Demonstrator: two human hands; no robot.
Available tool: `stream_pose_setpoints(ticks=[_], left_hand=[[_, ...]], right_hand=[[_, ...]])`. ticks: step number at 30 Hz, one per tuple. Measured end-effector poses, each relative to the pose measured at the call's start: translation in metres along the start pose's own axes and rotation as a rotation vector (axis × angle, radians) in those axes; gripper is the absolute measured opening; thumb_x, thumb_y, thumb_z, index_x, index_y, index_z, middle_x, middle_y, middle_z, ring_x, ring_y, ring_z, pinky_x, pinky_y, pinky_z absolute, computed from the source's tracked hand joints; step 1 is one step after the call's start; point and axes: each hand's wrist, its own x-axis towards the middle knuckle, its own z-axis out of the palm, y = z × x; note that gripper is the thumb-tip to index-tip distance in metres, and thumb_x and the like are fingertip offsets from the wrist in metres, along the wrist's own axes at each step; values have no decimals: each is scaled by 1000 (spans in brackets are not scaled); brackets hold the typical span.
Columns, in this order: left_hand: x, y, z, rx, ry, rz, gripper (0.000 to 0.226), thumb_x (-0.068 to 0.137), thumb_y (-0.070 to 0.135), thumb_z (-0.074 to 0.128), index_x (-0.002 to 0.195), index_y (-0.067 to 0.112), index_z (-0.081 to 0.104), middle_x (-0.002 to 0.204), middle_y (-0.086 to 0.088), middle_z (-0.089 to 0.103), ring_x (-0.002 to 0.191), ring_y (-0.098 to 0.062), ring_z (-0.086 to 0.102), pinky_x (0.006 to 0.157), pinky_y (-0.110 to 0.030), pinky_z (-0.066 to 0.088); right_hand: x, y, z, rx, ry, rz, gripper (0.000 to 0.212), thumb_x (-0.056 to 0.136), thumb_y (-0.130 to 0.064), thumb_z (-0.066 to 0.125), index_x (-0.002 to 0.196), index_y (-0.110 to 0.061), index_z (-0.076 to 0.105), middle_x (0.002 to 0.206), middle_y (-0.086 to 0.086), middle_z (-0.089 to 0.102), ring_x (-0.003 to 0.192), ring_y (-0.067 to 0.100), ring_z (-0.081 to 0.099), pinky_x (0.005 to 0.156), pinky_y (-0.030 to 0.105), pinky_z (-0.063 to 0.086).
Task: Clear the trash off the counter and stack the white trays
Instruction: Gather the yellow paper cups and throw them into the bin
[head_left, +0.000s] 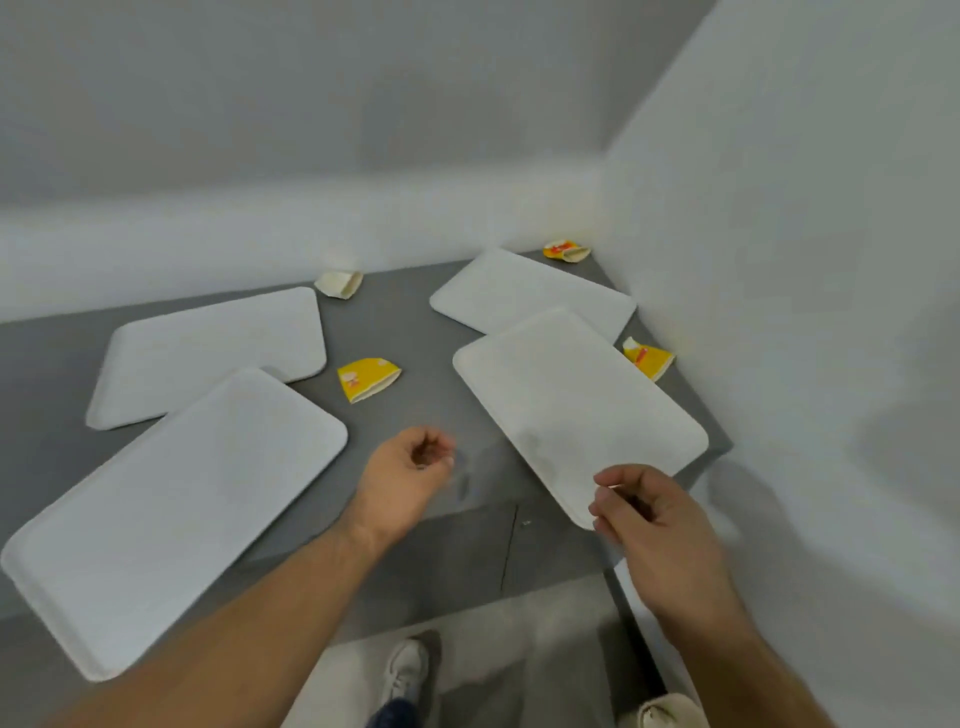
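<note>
Several white trays lie on the grey counter (415, 332): a near left tray (171, 509), a far left tray (208, 353), a far right tray (530, 296) and a near right tray (576, 410) that overhangs the front edge. Flattened paper cups are scattered about: a yellow one (366, 378) in the middle, a white one (340, 283) at the back, a yellow one (566, 251) in the back corner and another (649, 358) by the right wall. My left hand (415, 467) hovers loosely curled and empty over the counter's front. My right hand (649, 514) is at the near right tray's front corner, fingers slightly apart.
White walls close the counter in at the back and on the right (779, 260). The counter's grey front panel (457, 561) drops to a pale floor, where my shoe (405, 670) shows. The near left tray also sticks out past the front edge.
</note>
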Motion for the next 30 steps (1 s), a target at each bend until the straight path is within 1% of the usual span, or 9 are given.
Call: stream_pose_setpoints(ticks=[3, 7, 10, 15, 18, 20, 22, 26, 30], left_hand=[[35, -24, -46, 194, 135, -2, 21, 81, 12, 73, 97, 25, 70, 97, 7, 73, 89, -13, 68, 86, -27, 53], [90, -45, -85, 409, 106, 52, 36, 78, 21, 72, 113, 27, 65, 119, 8, 66, 104, -16, 63, 85, -28, 47], [137, -60, -101, 564, 12, 86, 51, 77, 18, 70, 127, 24, 61, 136, 3, 57, 122, -22, 57, 96, -33, 49], [210, -84, -123, 811, -209, 139, 83, 70, 15, 71, 146, 29, 42, 152, 3, 40, 142, -27, 37, 105, -43, 48], [244, -97, -131, 967, -372, 133, 99, 74, 37, 78, 156, 32, 23, 164, -2, 25, 152, -36, 21, 116, -52, 36], [259, -106, -132, 1002, -428, 135, 98, 79, 56, 72, 158, 35, 18, 168, -4, 20, 154, -38, 17, 119, -56, 29], [267, -114, -132, 1020, -459, 144, 90, 84, 60, 64, 158, 35, 18, 168, -5, 18, 154, -39, 16, 120, -58, 26], [267, -120, -129, 1056, -456, 221, 62, 97, 43, 52, 154, 32, 30, 164, -8, 27, 149, -41, 25, 116, -59, 32], [261, -113, -138, 998, -461, 265, 58, 95, 30, 57, 149, 30, 37, 158, -5, 36, 143, -36, 35, 106, -54, 44]], right_hand=[[15, -14, 35, -45, -67, -16, 21, 94, -22, 66, 92, -43, 67, 85, -14, 74, 82, 4, 72, 84, 40, 60], [38, -26, 80, -60, -132, -8, 25, 93, -14, 68, 88, -39, 70, 83, -3, 75, 78, 14, 72, 81, 37, 60], [57, -35, 116, -89, -135, -14, 28, 92, -10, 70, 88, -38, 71, 79, -2, 75, 71, 13, 70, 72, 30, 58], [95, -52, 171, -184, -167, -27, 23, 91, -13, 69, 89, -35, 71, 77, 1, 74, 72, 17, 69, 76, 45, 60], [124, -64, 201, -261, -168, -35, 27, 91, -15, 69, 88, -42, 69, 78, -6, 74, 72, 13, 69, 74, 38, 59], [145, -74, 220, -298, -176, -37, 25, 91, -19, 69, 86, -43, 69, 77, -10, 73, 73, 9, 69, 73, 33, 58], [168, -84, 239, -334, -174, -56, 16, 90, -25, 69, 85, -40, 70, 81, -18, 73, 76, 4, 68, 75, 30, 57], [227, -105, 283, -365, -202, -89, 6, 89, -28, 69, 88, -34, 71, 84, -18, 73, 80, 0, 69, 77, 24, 53], [294, -125, 343, -482, -240, -203, 9, 90, -32, 68, 84, -38, 64, 83, -19, 70, 78, -7, 64, 67, 11, 43]])
